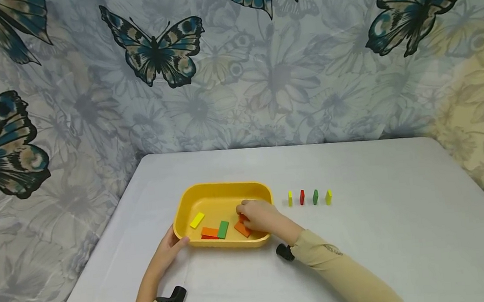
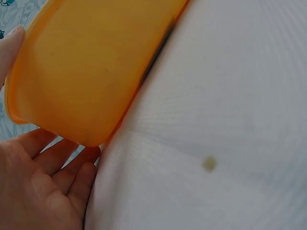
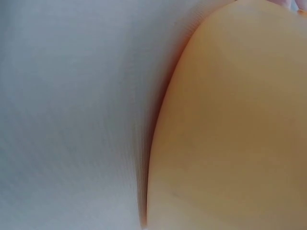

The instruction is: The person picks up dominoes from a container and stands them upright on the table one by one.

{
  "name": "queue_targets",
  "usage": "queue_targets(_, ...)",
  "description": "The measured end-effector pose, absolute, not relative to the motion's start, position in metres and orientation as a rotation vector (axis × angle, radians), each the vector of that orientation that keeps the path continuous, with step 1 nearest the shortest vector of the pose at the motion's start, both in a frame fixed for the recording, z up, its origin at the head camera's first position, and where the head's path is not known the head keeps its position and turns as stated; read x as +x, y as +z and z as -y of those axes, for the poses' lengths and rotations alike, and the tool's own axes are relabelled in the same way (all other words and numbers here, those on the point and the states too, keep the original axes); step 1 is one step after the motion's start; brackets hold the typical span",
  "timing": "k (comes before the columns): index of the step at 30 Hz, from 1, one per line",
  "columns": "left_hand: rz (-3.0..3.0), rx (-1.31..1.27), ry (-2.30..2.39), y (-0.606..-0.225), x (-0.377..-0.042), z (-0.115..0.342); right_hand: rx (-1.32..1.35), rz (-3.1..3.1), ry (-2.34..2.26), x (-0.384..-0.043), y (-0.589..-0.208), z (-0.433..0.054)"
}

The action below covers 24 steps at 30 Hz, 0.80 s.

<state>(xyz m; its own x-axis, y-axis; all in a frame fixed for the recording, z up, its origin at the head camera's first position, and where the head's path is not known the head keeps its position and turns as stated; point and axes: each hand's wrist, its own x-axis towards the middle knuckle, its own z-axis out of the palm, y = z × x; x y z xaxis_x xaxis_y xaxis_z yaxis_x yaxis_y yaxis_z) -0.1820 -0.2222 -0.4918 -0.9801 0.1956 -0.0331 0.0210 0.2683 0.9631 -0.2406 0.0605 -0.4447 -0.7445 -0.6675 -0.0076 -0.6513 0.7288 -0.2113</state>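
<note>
A yellow tray point(image 1: 216, 246) stands on the table with flat blocks in it. At its front left corner my left hand point(image 1: 168, 250) grips the tray, thumb at the rim and fingers against the outer wall; the left wrist view shows this hand point(image 2: 43, 177) close up. Inside the right part of the tray, my right hand point(image 1: 261, 215) reaches down and pinches an orange block point(image 1: 242, 217), partly hidden by the fingers. Another orange block point(image 1: 242, 229) lies just below it. Farther left lie a green block point(image 1: 223, 229), an orange block point(image 1: 210, 231), a red block point(image 1: 209, 238) and a yellow block point(image 1: 197, 220).
Right of the tray, a row of blocks stands upright on the white table point(image 1: 388, 214): a yellow one point(image 1: 290, 198), a red one point(image 1: 302, 197), a green one point(image 1: 315, 197) and a yellow-green one point(image 1: 328, 197). Butterfly-patterned cloth point(image 1: 279, 79) hangs behind.
</note>
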Motion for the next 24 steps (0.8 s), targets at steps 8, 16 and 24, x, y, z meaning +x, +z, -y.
queue_targets(8,-2.409,0.168,1.788,-0.4906,-0.1831,0.2222,-1.055,-2.818,-0.310,-0.2427,-0.4435,-0.0585)
queue_targets(16,-2.382,0.196,1.806,-0.4922,-0.1837,0.2198,-1.044,-2.840,-0.281,-0.2408,-0.4448,-0.0609)
queue_targets(24,-2.383,0.197,1.816,-0.4930,-0.1831,0.2216,-1.046,-2.837,-0.284,-0.2408,-0.4424,-0.0593)
